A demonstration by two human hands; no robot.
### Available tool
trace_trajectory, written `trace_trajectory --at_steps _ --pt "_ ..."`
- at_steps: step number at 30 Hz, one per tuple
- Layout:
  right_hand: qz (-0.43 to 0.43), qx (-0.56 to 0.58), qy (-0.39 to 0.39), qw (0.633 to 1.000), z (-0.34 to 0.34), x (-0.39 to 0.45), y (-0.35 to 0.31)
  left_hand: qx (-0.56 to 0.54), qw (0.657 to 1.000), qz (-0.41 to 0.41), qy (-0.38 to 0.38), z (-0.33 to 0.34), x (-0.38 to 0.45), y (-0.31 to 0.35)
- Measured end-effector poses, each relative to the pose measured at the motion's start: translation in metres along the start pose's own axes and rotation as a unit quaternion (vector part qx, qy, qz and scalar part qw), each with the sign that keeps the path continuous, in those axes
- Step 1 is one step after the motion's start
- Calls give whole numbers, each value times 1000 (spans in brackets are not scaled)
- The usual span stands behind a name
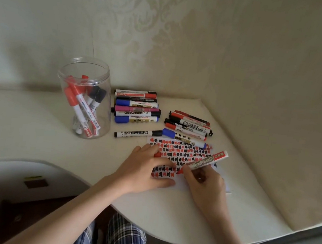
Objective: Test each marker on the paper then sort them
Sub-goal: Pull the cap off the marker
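Observation:
My right hand [204,183] grips an uncapped red marker [207,162], its tip touching the paper [185,151], which is covered with rows of red and black marks. My left hand [146,167] lies on the paper's left part and holds the marker's red cap [157,154] under its fingers. One pile of markers [137,106] lies behind the paper, a second pile [189,124] to its right. A black-capped marker [137,134] and a blue-capped marker [183,137] lie singly along the paper's far edge.
A clear plastic jar [84,96] with several red and black markers stands at the left on the cream table [33,126]. Wallpapered walls close the corner behind and to the right. The table's curved front edge runs just above my plaid-clad lap.

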State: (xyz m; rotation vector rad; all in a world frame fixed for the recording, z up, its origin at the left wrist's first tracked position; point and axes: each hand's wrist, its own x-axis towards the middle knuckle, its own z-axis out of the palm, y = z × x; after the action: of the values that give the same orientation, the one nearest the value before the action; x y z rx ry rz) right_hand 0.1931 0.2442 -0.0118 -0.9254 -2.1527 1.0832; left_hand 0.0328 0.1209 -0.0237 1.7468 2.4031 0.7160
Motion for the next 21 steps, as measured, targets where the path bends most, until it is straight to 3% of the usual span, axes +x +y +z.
trace_trajectory --at_steps 21 --pt "-15 7 -5 1000 3 -2 2 5 1000 -3 3 2 0 -2"
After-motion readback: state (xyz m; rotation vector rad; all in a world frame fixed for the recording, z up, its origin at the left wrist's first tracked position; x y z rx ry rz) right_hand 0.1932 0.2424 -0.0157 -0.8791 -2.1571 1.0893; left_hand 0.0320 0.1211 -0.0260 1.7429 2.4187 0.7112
